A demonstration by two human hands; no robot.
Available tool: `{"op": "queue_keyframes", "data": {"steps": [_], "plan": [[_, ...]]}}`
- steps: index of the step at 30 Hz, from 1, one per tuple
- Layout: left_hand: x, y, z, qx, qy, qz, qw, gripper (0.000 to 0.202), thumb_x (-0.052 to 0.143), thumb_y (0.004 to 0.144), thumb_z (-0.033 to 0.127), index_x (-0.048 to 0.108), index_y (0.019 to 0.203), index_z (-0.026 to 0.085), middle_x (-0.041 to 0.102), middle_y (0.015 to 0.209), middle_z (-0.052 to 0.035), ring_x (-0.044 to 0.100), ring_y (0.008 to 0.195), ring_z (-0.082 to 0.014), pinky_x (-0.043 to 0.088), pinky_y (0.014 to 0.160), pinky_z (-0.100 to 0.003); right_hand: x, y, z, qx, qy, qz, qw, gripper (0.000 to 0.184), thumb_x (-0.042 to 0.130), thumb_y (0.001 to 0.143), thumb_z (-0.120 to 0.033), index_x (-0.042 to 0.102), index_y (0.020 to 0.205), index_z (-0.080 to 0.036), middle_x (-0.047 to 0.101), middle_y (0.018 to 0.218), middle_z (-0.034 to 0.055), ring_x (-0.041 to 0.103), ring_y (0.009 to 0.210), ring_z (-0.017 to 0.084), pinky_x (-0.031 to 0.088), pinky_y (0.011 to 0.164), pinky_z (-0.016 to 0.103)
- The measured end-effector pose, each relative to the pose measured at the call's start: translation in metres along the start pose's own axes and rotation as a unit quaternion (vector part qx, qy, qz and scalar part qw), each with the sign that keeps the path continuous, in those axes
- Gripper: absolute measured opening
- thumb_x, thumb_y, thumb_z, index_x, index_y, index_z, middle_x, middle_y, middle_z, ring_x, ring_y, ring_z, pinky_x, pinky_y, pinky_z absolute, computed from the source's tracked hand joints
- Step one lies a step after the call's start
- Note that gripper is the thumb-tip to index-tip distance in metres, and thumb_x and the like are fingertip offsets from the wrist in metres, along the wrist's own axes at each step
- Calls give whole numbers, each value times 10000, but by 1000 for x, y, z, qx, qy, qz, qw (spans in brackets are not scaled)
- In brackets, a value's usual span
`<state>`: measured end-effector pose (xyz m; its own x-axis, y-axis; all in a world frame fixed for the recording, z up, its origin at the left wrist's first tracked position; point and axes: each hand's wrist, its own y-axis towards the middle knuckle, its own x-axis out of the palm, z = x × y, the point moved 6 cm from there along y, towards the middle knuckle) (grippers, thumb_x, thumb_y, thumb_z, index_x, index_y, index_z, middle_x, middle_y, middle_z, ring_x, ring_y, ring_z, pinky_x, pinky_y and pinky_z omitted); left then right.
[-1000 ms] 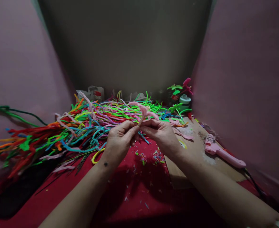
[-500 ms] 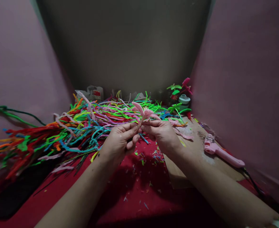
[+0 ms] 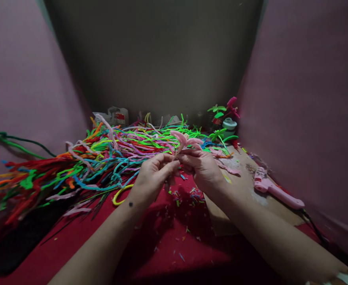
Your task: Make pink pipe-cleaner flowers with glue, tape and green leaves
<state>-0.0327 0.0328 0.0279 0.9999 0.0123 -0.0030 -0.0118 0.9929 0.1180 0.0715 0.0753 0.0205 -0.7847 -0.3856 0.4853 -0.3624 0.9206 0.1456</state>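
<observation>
My left hand [image 3: 152, 178] and my right hand [image 3: 202, 166] meet at the middle, fingertips pinched together on a pink pipe cleaner piece [image 3: 184, 140] bent into petal-like loops that stick up above the fingers. Both hands are closed on its lower end. Behind and to the left lies a big heap of pipe cleaners [image 3: 97, 158] in green, blue, red, orange and pink. A yellow loop [image 3: 118, 194] rests on the red cloth [image 3: 168, 241] just left of my left wrist.
A pink glue gun [image 3: 276, 190] lies on a cardboard sheet [image 3: 248, 186] at the right, its cord running off right. Finished green and pink flowers stand in a small pot [image 3: 229, 125] at the back right. Coloured clippings dot the cloth. Pink walls close both sides.
The pink piece has been worked from a looser curl into tighter petal loops and turned slightly right. My hands stayed in about the same spot, fingers shifting on it.
</observation>
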Motion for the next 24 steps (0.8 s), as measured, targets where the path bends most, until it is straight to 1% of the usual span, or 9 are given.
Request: {"op": "queue_keyframes", "data": {"steps": [2,4,7,10,14,17,20,22,24], "plan": [[-1,-1,2,32,33,31,998,166,645,735,283,564,783,147,572,541,35,484,396,-72,375,358,-166,0,-1,-2,-21,-11,2,1000,153,780,563,-235,706,660,-143,499,471,-55,315,419,33,208,422,210],[-1,-2,3,48,42,45,997,146,601,771,285,543,749,153,559,521,42,472,387,-69,361,349,-163,0,-2,-4,-38,-28,0,999,137,770,585,-233,714,676,-146,520,489,-51,320,424,32,224,427,211],[-1,-3,2,37,43,51,997,127,561,798,259,537,736,150,567,518,39,455,374,-60,337,337,-153,1,-3,-5,-48,-51,-6,998,117,758,614,-246,717,675,-155,526,496,-54,333,429,34,275,455,220],[-2,-3,2,19,34,51,998,120,569,794,241,548,735,139,560,502,38,436,365,-48,306,329,-137,-1,-2,-4,-41,-70,3,997,142,765,602,-264,722,683,-156,544,514,-48,375,455,47,308,488,230],[-3,-2,0,-8,-19,29,999,150,596,787,273,557,743,135,554,498,38,392,342,-34,269,306,-126,-3,1,-1,-21,-62,-8,998,189,772,584,-283,719,703,-146,615,593,-11,459,514,77,320,502,237],[-2,-1,-5,-41,-86,-2,995,137,606,784,267,561,765,139,534,508,47,349,335,-22,258,293,-118,-2,2,1,-14,-41,-15,999,182,772,580,-273,701,685,-141,589,564,-25,396,471,55,288,470,226],[1,0,-8,-73,-143,-43,986,107,609,784,243,564,818,151,494,515,67,286,329,-8,245,284,-109,-4,2,2,-14,-2,5,1000,242,799,528,-226,684,732,-166,610,614,-36,364,465,43,256,456,214],[3,0,-10,-85,-160,-62,981,110,609,789,251,554,805,157,468,513,74,253,327,-4,235,279,-107,-4,2,4,-13,6,9,1000,269,807,514,-220,682,745,-161,605,612,-36,347,462,38,237,449,211],[3,0,-11,-85,-166,-70,980,127,613,788,262,543,774,157,454,511,74,247,327,-5,239,275,-109,-4,3,7,6,4,2,1000,263,807,518,-242,687,727,-137,565,557,-37,320,447,32,214,437,211]]}}
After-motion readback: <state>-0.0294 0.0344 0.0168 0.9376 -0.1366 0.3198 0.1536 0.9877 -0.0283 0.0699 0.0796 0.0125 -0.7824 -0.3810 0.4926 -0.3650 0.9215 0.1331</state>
